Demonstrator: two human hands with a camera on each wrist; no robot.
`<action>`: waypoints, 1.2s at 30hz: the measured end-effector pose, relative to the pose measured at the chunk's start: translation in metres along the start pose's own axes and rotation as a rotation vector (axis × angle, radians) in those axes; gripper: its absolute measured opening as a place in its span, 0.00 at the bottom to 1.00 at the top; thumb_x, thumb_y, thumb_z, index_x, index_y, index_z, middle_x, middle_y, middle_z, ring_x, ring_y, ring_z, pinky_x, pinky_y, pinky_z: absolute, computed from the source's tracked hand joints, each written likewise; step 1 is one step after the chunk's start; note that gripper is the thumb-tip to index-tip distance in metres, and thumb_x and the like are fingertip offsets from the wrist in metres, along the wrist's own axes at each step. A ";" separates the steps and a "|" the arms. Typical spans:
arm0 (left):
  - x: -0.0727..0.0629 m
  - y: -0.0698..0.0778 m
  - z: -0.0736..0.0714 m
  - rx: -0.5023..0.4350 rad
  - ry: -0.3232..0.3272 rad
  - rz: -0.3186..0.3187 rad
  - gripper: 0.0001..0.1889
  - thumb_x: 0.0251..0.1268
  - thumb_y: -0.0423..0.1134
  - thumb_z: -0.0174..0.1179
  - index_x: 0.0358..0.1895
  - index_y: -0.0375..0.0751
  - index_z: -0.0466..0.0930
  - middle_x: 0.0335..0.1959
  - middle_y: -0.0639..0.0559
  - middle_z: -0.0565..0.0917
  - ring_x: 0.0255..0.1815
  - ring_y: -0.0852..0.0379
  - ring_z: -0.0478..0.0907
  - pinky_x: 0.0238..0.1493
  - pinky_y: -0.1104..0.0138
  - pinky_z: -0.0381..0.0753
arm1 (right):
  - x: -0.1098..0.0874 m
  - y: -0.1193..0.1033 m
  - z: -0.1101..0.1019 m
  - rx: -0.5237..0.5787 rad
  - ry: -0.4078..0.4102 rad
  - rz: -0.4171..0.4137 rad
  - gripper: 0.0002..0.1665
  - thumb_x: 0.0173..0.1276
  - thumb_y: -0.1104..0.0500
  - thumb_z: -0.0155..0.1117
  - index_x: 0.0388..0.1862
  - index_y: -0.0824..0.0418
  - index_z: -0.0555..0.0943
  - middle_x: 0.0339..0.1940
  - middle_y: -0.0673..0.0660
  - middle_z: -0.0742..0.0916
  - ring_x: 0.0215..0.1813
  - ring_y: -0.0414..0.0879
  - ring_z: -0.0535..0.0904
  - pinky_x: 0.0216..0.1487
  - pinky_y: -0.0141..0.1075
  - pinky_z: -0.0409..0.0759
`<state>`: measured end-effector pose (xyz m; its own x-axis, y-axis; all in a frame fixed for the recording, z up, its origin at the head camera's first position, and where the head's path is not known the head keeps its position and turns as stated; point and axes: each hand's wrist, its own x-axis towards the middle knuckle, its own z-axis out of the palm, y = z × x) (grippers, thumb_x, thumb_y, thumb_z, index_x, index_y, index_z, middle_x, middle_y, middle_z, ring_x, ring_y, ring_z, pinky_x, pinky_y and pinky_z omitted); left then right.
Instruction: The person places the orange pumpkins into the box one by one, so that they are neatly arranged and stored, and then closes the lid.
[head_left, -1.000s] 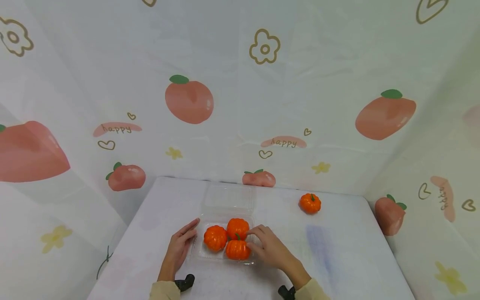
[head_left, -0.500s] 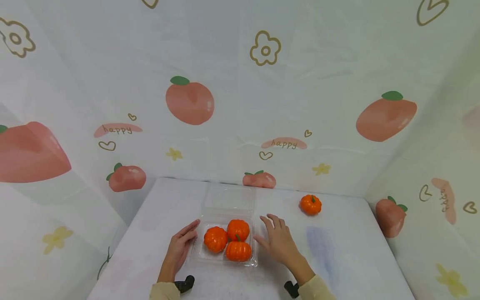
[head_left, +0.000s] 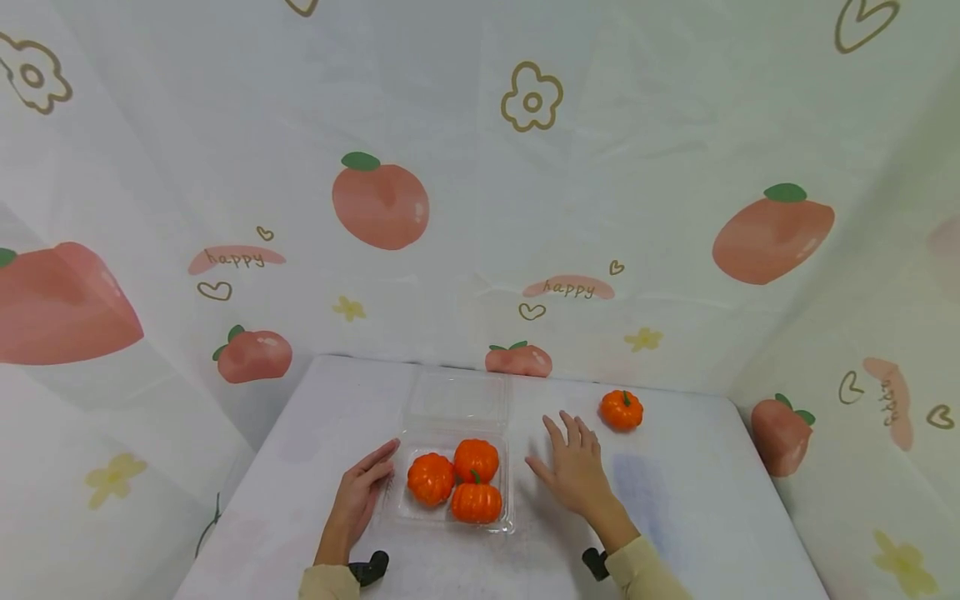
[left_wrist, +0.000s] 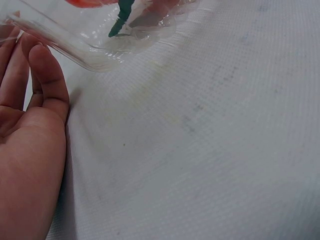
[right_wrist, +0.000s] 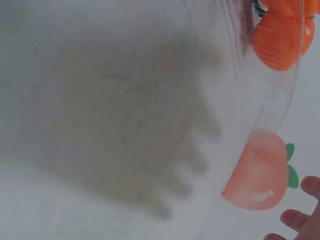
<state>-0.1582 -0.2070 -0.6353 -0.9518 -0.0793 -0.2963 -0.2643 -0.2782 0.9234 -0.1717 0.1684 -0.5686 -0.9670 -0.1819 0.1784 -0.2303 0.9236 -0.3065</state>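
Lettering: "happy", handwritten in lower case on pink strokes, three times on the printed cloth (head_left: 450, 117) around the table (head_left: 697, 500) (the one beyond the right edge runs sideways).
Cloth print: peach-like fruits, hearts, and outlined and yellow flowers.
Left hand: fingers extended, laid along the left side of the clear box (head_left: 420, 514); left hand (head_left: 355, 497) low over the table, fingers towards the far edge (how firmly they press cannot be told).
Right hand: fingers spread and slightly bent, holding nothing; right hand (head_left: 576, 471) raised over the table between box and lone pumpkin, its shadow cast below.
Clear box: near the middle of the table, with its lid (head_left: 459, 400) thrown back towards the far edge.
Box contents: three orange pumpkins, namely left pumpkin (head_left: 431, 479), far pumpkin (head_left: 476, 461) and near pumpkin (head_left: 476, 503) (green stem showing), grouped closely.
Lone pumpkin: orange, green-stemmed; lone pumpkin (head_left: 621, 410) near the far edge, towards the far right corner.
Sleeves: cream (head_left: 647, 571), both wrists.
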 end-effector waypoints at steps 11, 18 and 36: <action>-0.001 0.002 0.001 -0.025 -0.019 -0.003 0.29 0.71 0.35 0.60 0.73 0.33 0.69 0.55 0.71 0.86 0.58 0.77 0.78 0.57 0.79 0.79 | 0.010 0.026 0.001 -0.009 0.078 -0.005 0.47 0.66 0.37 0.66 0.75 0.60 0.67 0.76 0.71 0.67 0.75 0.73 0.59 0.74 0.73 0.56; 0.000 0.002 0.000 -0.009 -0.018 -0.013 0.29 0.72 0.37 0.61 0.74 0.35 0.69 0.56 0.72 0.85 0.58 0.78 0.77 0.58 0.80 0.78 | 0.015 0.046 0.000 0.019 0.030 0.040 0.48 0.68 0.36 0.64 0.78 0.60 0.63 0.78 0.70 0.62 0.78 0.71 0.53 0.75 0.73 0.49; 0.001 0.000 -0.001 -0.025 -0.005 0.009 0.28 0.71 0.35 0.62 0.72 0.34 0.72 0.54 0.70 0.87 0.57 0.77 0.79 0.55 0.78 0.80 | 0.027 0.094 -0.019 0.099 0.120 0.136 0.51 0.66 0.43 0.70 0.77 0.68 0.59 0.75 0.76 0.59 0.74 0.77 0.53 0.70 0.73 0.50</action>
<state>-0.1593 -0.2080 -0.6361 -0.9548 -0.0768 -0.2871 -0.2522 -0.3018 0.9194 -0.2174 0.2570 -0.5746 -0.9714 -0.0111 0.2371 -0.1140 0.8979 -0.4251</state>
